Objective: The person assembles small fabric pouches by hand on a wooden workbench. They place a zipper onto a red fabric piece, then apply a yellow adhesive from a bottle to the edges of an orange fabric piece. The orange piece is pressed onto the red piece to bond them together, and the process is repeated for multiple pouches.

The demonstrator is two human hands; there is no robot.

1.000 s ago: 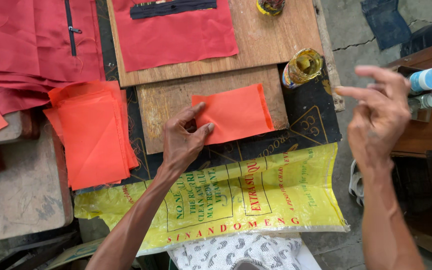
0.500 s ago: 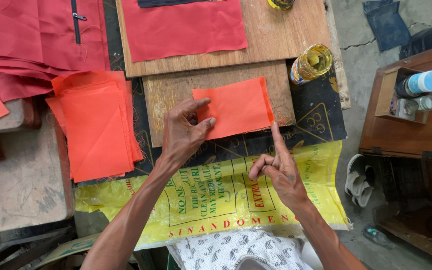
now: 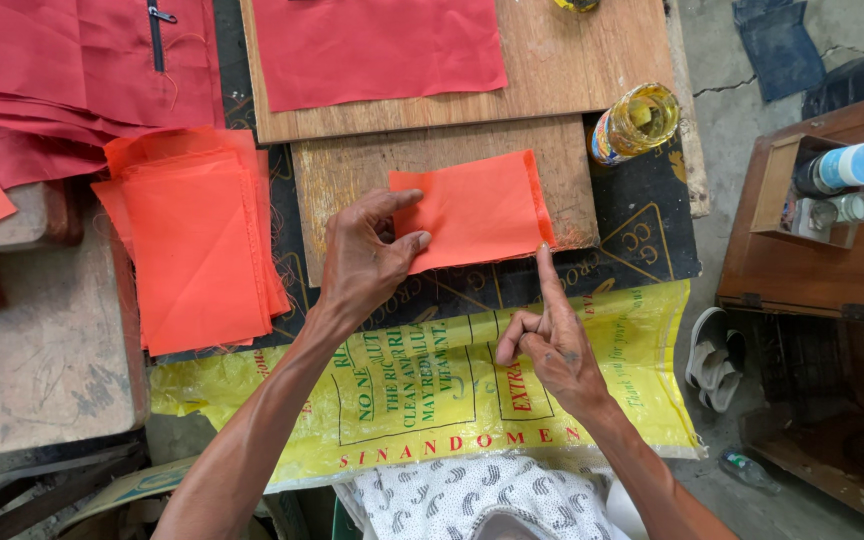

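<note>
- Since a second ago: right hand (image 3: 550, 345) has come down from mid-air at the right and now sits by the orange patch (image 3: 472, 210); left hand (image 3: 364, 262) unchanged on the patch's left edge.
- Head view: patch lies flat on the small board (image 3: 352, 170), long axis running left to right, just ahead of both hands.
- Left hand: thumb and fingers pinched on the patch's left end, holding it down; partly closed.
- Right hand: index finger straight out, tip touching the patch's lower right corner; other fingers curled in, holding nothing.
- Key relation: left hand is on the patch, right only at its near edge.
- Nearby: orange stack (image 3: 197, 245) to the left, jar (image 3: 636, 122) to the right, yellow sack (image 3: 432, 385) under the forearms.
</note>
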